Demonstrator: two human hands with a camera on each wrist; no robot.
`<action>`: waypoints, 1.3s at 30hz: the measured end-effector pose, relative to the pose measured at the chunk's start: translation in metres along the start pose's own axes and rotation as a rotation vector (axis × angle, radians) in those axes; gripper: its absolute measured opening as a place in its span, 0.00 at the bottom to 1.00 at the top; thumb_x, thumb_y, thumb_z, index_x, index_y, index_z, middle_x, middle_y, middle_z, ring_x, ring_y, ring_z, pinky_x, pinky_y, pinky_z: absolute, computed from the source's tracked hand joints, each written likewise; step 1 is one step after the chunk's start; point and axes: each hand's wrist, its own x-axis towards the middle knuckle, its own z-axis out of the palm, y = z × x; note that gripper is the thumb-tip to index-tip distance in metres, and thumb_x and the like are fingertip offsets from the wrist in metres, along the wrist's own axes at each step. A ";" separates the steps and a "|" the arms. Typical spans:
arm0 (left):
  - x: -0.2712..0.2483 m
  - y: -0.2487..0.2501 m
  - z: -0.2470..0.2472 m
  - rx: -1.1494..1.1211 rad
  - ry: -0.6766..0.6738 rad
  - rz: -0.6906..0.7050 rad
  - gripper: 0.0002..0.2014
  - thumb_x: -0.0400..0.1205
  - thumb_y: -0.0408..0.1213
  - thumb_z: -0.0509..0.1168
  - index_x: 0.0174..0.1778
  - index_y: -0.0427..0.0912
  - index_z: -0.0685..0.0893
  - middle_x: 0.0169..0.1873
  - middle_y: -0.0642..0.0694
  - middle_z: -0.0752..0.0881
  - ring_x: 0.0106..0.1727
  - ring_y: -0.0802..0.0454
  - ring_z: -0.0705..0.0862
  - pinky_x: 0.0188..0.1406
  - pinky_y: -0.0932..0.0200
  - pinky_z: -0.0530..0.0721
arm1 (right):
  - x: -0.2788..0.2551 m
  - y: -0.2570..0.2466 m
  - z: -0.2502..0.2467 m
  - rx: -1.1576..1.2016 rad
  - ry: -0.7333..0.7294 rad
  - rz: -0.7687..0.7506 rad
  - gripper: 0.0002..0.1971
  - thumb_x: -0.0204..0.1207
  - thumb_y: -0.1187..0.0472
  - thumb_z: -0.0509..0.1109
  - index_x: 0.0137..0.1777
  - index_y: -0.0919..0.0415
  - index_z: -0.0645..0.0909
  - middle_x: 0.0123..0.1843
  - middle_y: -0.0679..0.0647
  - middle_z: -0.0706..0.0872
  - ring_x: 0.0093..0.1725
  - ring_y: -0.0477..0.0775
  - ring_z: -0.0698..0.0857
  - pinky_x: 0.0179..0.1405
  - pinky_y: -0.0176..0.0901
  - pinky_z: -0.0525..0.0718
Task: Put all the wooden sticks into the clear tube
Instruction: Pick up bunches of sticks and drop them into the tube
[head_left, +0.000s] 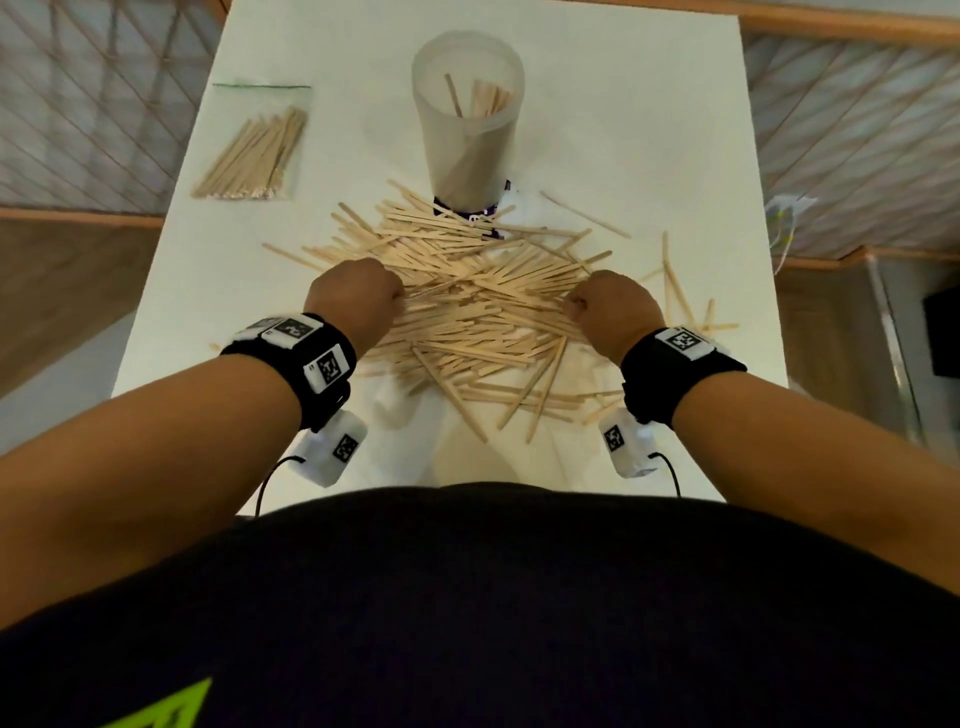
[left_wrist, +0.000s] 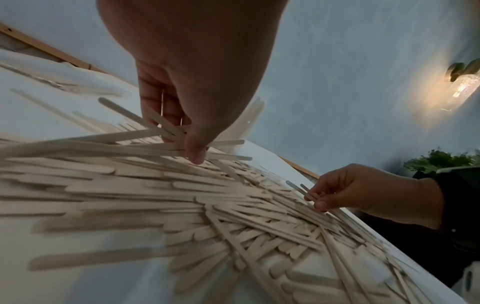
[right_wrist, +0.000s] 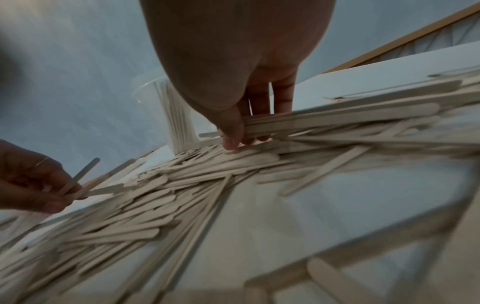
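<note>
My left hand (head_left: 356, 296) and right hand (head_left: 613, 306) are both curled at opposite edges of a big loose heap of wooden sticks (head_left: 467, 312) on the white table (head_left: 649, 130). Each hand pinches a few sticks between thumb and fingers (left_wrist: 155, 98), lifting their ends off the heap. Beyond my fingers, past the heap, the clear tube (head_left: 467, 114) stands upright with some sticks inside. Farther left lies a plastic bag of sticks (head_left: 254, 150).
</note>
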 end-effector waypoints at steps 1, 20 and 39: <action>-0.001 0.001 -0.003 -0.035 0.001 -0.020 0.12 0.83 0.39 0.59 0.51 0.43 0.89 0.45 0.42 0.85 0.47 0.39 0.83 0.39 0.53 0.78 | 0.000 0.000 -0.004 0.032 0.018 0.003 0.13 0.83 0.57 0.62 0.55 0.62 0.86 0.55 0.62 0.83 0.55 0.65 0.82 0.45 0.45 0.73; -0.003 0.020 -0.070 -0.770 0.365 -0.207 0.03 0.81 0.37 0.66 0.43 0.48 0.84 0.38 0.51 0.86 0.40 0.54 0.84 0.36 0.65 0.78 | 0.008 -0.093 -0.086 0.974 0.121 -0.190 0.07 0.84 0.58 0.60 0.51 0.61 0.76 0.43 0.50 0.80 0.38 0.40 0.77 0.38 0.31 0.73; 0.016 0.065 -0.141 -1.416 0.448 -0.114 0.08 0.74 0.29 0.74 0.41 0.43 0.81 0.46 0.35 0.88 0.43 0.41 0.89 0.43 0.45 0.89 | 0.013 -0.148 -0.112 1.158 0.153 -0.303 0.17 0.82 0.72 0.60 0.69 0.65 0.70 0.50 0.51 0.80 0.39 0.43 0.79 0.39 0.35 0.80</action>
